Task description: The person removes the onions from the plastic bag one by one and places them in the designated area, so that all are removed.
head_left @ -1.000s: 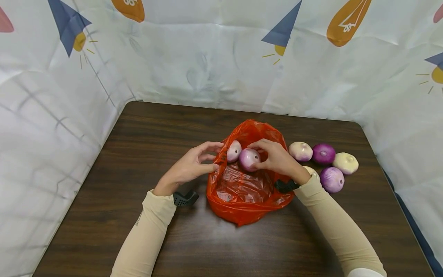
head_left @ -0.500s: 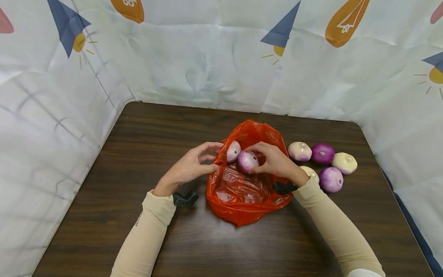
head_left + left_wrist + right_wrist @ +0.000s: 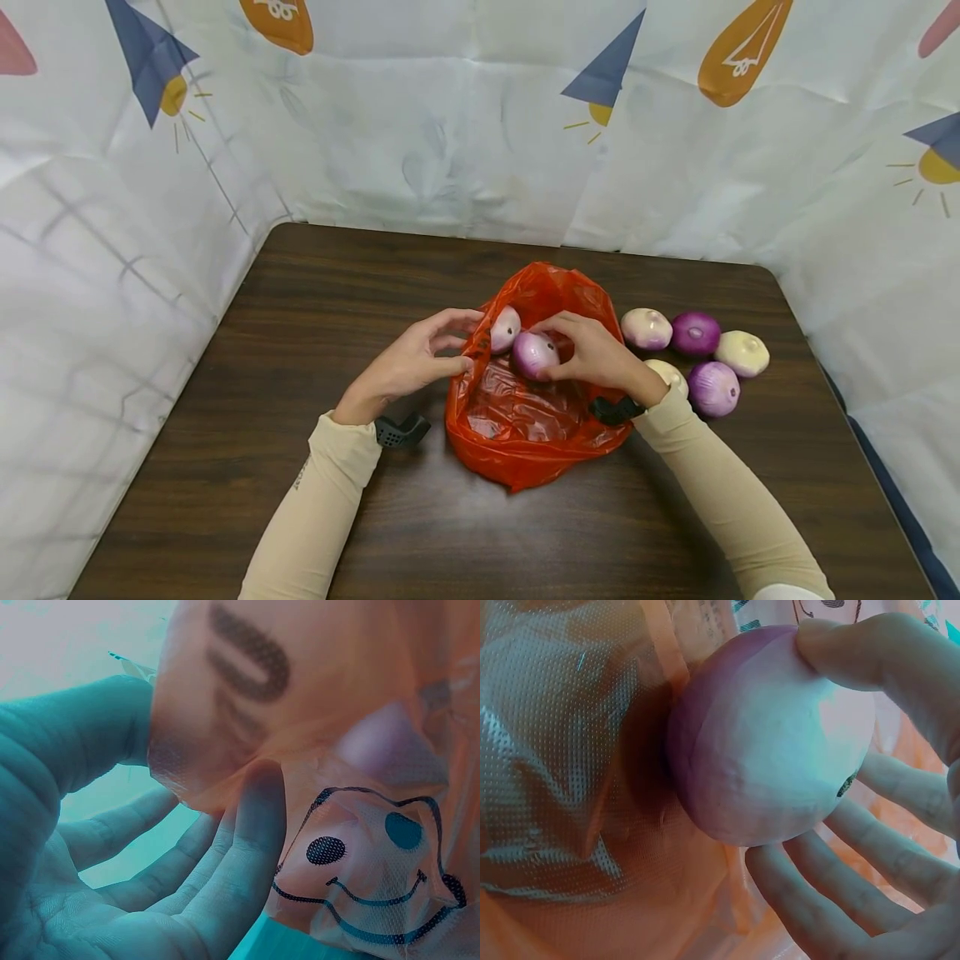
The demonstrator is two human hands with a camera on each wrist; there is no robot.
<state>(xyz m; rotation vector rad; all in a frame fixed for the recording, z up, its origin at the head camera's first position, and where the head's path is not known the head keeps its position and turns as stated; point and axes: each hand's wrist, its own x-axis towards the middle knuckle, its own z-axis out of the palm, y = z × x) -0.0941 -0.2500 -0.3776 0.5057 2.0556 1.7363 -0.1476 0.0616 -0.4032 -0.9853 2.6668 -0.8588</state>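
Observation:
A red plastic bag [image 3: 517, 462] stands with its mouth wide on the table. The left hand [image 3: 408, 358] pinches the bag's left rim, thumb on the inner side and fingers outside; in the left wrist view the printed bag wall [image 3: 300, 750] lies between thumb and fingers. Inside the bag, the right hand [image 3: 596, 354] holds a pale purple onion [image 3: 534, 356] between thumb and fingertips. The right wrist view shows this onion [image 3: 772, 742] close to the bag wall, its dark root end toward the palm. A second onion [image 3: 505, 329] sits beside it in the bag.
Right of the bag several onions lie in a group: a purple one [image 3: 696, 333], a striped purple one [image 3: 713, 389], and pale ones [image 3: 742, 353] around them. The right forearm passes just before them. A white printed curtain [image 3: 420, 133] hangs behind the dark wooden table [image 3: 360, 267].
The right hand has moved slightly down and left with the onion, which has turned a little. The left hand stays at the bag's rim.

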